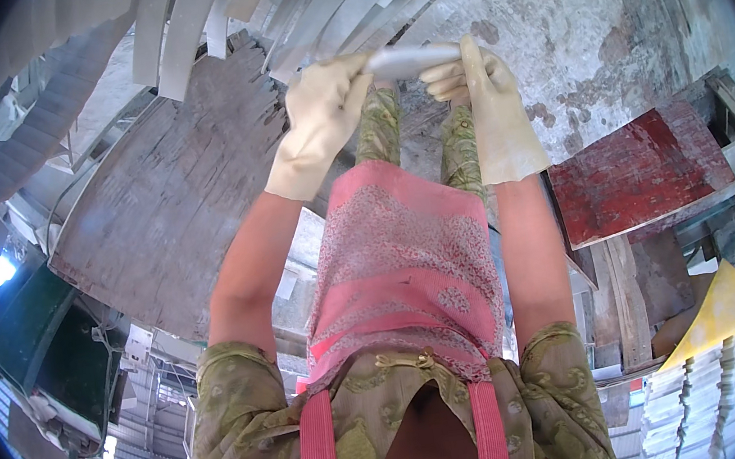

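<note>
The largest surface in view is the mottled grey-white floor (pixel 608 30), stained in dark patches. Next in size is a worn grey-brown wooden panel (pixel 168 193), to the left of the person, its upper right edge ragged. A pink apron (pixel 401 244) with a speckled print covers the person's front. Long pale strips (pixel 343 10) lie bunched beyond the hands, near the panel's far edge. A red-faced board (pixel 638 176), scuffed and streaked, rests at the right; stacked white sheets (pixel 709 399) stand at the lower right, beside a yellow sheet (pixel 720 316). A dark green machine housing (pixel 63 341) is at the far left. Both hands wear cream rubber gloves. The left hand (pixel 322 112) pinches the left end of a white piece (pixel 412 60) between thumb and fingers. The right hand (pixel 495 97) is at the other end, fingers bent beneath it; how firmly it grips cannot be told. The piece, blurred, is held crosswise between the hands, above the floor and beyond the apron.
</note>
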A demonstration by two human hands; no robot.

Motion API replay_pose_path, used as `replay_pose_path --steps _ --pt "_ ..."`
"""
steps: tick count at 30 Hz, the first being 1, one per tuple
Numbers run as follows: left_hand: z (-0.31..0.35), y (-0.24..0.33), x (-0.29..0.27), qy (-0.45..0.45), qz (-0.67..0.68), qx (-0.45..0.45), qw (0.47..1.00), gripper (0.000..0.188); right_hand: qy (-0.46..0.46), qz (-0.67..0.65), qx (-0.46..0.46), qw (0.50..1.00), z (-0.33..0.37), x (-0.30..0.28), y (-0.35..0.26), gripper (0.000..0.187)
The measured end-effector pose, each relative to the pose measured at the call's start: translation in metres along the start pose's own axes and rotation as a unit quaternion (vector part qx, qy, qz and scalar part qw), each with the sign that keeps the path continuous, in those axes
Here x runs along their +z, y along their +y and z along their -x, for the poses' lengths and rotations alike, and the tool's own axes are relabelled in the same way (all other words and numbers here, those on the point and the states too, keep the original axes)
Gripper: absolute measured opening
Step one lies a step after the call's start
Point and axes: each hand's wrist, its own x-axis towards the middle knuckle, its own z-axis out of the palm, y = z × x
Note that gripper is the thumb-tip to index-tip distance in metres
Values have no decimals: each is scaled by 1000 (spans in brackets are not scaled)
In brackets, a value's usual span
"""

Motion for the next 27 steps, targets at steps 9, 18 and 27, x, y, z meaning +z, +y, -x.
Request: replay_pose_path --steps 9,18,27 --pt "16 -11 29 -95 595 -321 731 19 -78 73 -8 994 -14 -21 -5 31" --pt "21 -45 59 -119 707 -253 650 15 -138 24 -13 990 -10 -18 -1 31" --pt "24 -53 70 -100 712 -277 637 12 -185 3 -26 982 -4 -24 3 44"
